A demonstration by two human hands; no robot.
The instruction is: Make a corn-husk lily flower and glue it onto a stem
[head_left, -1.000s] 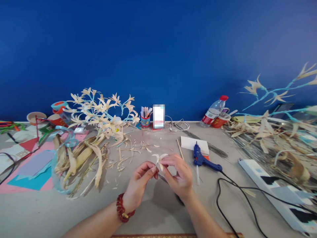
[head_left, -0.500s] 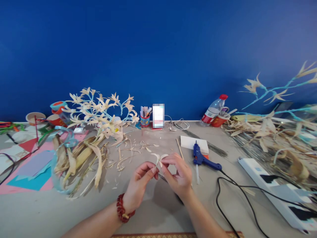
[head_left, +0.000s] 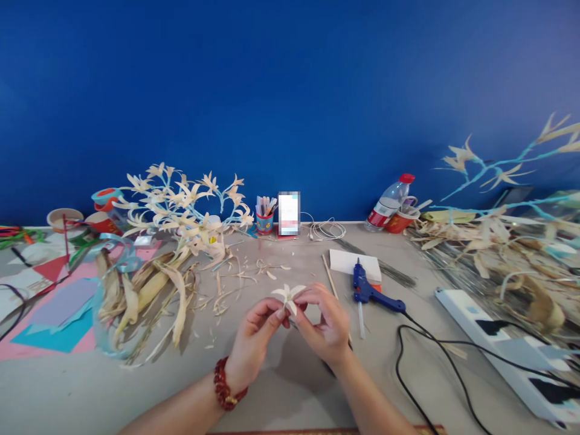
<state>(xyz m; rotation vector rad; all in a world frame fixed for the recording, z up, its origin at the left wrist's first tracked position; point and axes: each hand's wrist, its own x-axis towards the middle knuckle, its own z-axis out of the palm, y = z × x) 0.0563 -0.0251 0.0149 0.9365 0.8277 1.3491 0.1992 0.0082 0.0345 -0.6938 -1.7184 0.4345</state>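
Note:
Both my hands meet over the middle of the grey table [head_left: 281,393]. My left hand [head_left: 256,341], with a red bead bracelet on its wrist, pinches the base of a small pale husk flower [head_left: 287,295]. My right hand [head_left: 324,323] is closed on the same flower from the right, fingers pressed against its petals. The petals fan out above my fingertips. A thin dark stem runs down from the flower under my right hand, mostly hidden.
A blue glue gun [head_left: 369,290] lies right of my hands, its black cord [head_left: 408,362] trailing to the front edge. Corn husks [head_left: 149,290] and a husk-flower branch [head_left: 181,202] are left. A white power strip [head_left: 498,344], plastic bottle [head_left: 389,202], white paper pad [head_left: 356,263] and coloured paper [head_left: 58,314] also lie about.
The flower has turned in my fingers and its petals have spread wider. My hands stayed at nearly the same spot.

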